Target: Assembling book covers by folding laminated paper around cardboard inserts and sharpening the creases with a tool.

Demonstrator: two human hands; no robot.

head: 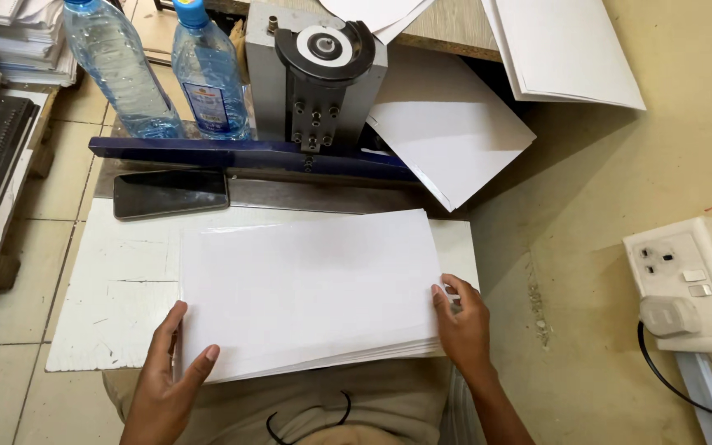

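Paper fills the middle of the view: a thick, smooth white stack of sheets (pixel 311 292) lies flat on a scuffed white board (pixel 117 288). Left hand (pixel 166 379) clasps the stack's near left corner, thumb on top. Right hand (pixel 461 317) grips the right edge, fingers curled over it. Behind stand a grey metal machine (pixel 319 78), a dark phone (pixel 170 193) and two clear plastic bottles (pixel 158 70).

Bright, even light (soft shadows), sharp.

2 water bottles (pixel 113 70) (pixel 208 74), 1 phone (pixel 170 193), 1 paper stack (pixel 306 288), 1 punching machine (pixel 316 78), 1 wall socket (pixel 690 280).
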